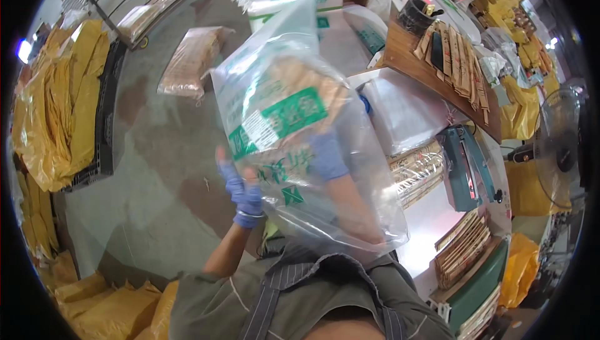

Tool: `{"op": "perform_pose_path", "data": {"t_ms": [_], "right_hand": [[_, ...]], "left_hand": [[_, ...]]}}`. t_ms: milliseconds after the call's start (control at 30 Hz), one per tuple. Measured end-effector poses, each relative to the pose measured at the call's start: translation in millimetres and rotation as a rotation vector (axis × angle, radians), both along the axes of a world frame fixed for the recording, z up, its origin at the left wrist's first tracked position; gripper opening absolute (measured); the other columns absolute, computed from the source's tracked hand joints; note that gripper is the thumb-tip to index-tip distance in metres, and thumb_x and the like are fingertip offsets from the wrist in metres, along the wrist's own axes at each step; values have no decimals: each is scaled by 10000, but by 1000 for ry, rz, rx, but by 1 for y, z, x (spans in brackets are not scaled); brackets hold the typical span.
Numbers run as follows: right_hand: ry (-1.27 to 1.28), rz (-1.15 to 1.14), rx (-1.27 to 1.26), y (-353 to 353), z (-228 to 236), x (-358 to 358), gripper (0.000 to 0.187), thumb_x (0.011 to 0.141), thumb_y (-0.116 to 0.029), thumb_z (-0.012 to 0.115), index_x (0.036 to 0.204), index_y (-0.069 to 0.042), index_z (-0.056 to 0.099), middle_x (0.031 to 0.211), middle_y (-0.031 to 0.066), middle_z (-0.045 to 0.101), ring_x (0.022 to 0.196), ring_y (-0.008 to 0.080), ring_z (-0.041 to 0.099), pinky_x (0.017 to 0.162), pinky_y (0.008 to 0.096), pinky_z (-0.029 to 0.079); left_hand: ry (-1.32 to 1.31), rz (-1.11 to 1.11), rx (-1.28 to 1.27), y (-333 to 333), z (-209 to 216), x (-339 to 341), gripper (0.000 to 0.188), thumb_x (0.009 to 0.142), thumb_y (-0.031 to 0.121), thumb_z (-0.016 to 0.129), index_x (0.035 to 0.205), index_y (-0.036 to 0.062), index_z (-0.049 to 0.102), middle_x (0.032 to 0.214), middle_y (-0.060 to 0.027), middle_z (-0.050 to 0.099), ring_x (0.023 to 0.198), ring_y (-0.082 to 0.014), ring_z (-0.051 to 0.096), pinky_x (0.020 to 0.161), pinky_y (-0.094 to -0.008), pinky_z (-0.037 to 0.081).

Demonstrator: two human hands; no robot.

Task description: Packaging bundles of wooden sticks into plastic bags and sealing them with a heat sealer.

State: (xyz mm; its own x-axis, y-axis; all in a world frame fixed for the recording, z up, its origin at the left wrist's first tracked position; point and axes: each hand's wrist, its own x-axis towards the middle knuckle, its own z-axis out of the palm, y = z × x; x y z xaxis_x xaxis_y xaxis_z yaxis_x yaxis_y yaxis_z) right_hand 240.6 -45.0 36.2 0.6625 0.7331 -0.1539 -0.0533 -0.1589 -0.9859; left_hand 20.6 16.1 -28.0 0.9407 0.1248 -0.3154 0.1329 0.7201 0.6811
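In front of me a large clear plastic bag [369,196] with green print and a white label is raised and tilted. Through its film a bundle of tan-brown flat pieces [300,77] shows in the upper part, blurred. My right hand [328,155], in a blue-violet glove, reaches inside the bag and is closed at the lower end of that bundle; its fingertips are partly hidden by the print. At the bag's lower left side is my left hand [240,193], gloved with bare fingertips, with the bag's edge between thumb and fingers.
On the right, a white worktable carries a teal bag sealer [462,168], wrapped bundles [419,174] and stacked brown strips [462,246]. Brown strips and a tape roll [415,15] lie on a wooden board [400,46]. A fan [559,146] stands far right. A wrapped package [194,62] lies on the floor.
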Motion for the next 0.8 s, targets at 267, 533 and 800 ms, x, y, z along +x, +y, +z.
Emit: {"op": "perform_pose_path", "data": {"t_ms": [267, 533, 800], "right_hand": [[128, 117, 365, 32, -6, -23, 236, 845, -125, 484, 1045, -12, 539, 951, 92, 580, 857, 208, 575, 732, 330, 462], [-181, 70, 372, -60, 36, 23, 208, 840, -152, 473, 995, -43, 557, 881, 76, 571, 819, 209, 552, 730, 319, 442], [-902, -935, -1258, -419, 10, 72, 326, 726, -277, 600, 845, 18, 530, 722, 174, 537, 747, 289, 542, 699, 401, 444]], "left_hand": [[199, -537, 1056, -57, 31, -21, 226, 853, 228, 464, 943, 83, 613, 890, -176, 612, 789, -299, 598, 730, -361, 467], [7, -588, 632, -87, -3, -3, 215, 835, 196, 482, 928, 41, 598, 906, -187, 586, 851, -311, 572, 724, -381, 448], [-241, -782, 866, -164, 53, 140, 210, 786, 98, 636, 957, 11, 553, 801, -41, 602, 748, -113, 565, 649, -274, 479]]}}
